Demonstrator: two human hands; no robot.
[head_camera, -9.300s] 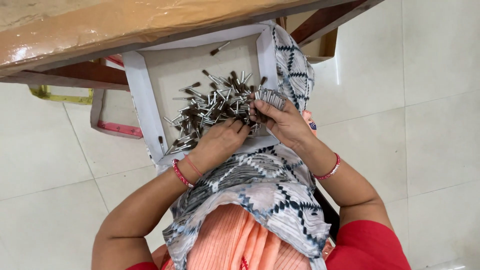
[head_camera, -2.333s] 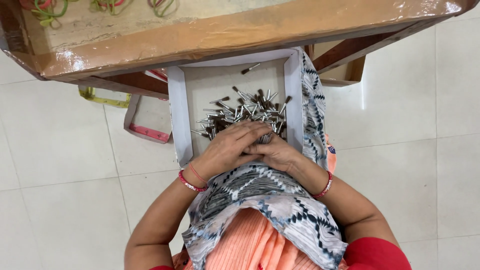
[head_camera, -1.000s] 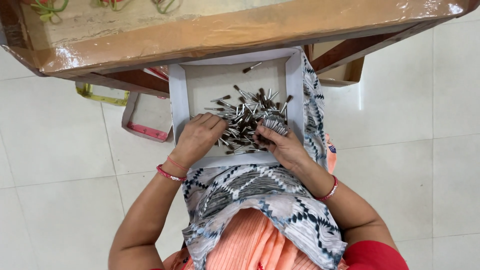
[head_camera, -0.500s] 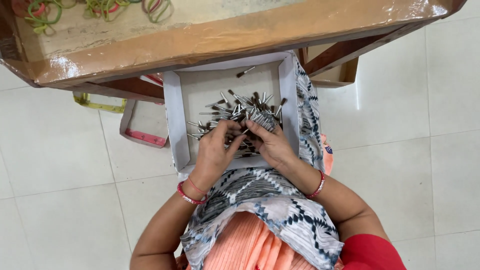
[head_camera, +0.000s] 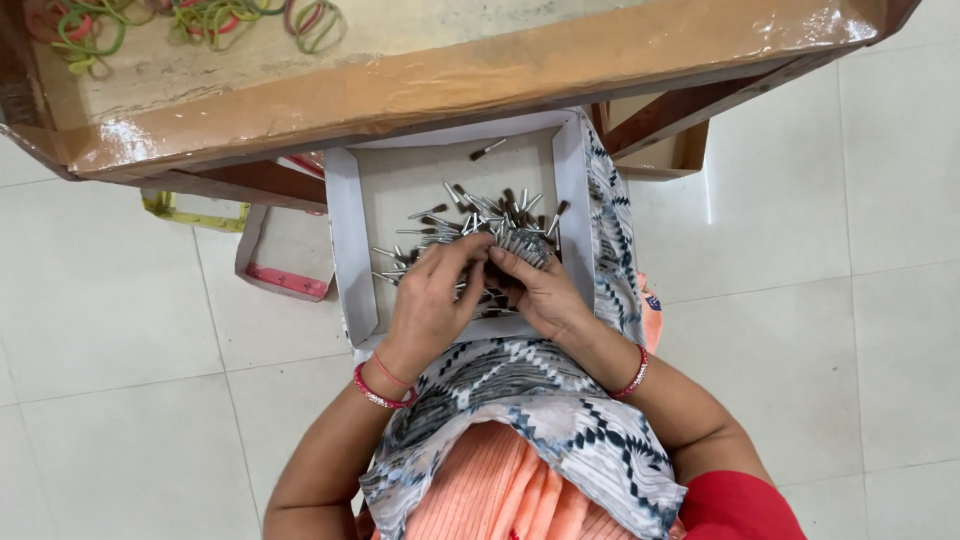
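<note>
1. Your left hand (head_camera: 430, 305), at frame centre, curls its fingers onto a pile of small metal pins (head_camera: 470, 235); whether it grips any, you cannot tell.
2. Your right hand (head_camera: 540, 290), just beside it, pinches a bundle of pins.
3. The pins lie in a shallow white tray (head_camera: 345, 240) on your lap; above it, a wooden table (head_camera: 420, 85) with coloured rubber bands (head_camera: 200, 20) at upper left.

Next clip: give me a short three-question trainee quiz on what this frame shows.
1. True or false: both hands are inside the white cardboard tray.
2. What lies on the table at top left? A) coloured rubber bands B) scissors C) a cup
3. Where does one small metal piece lie apart from the pile of small metal pieces?

Key:
1. True; left hand and right hand meet over the pile.
2. A, the coloured rubber bands.
3. Near the tray's far edge, the lone piece.
</note>
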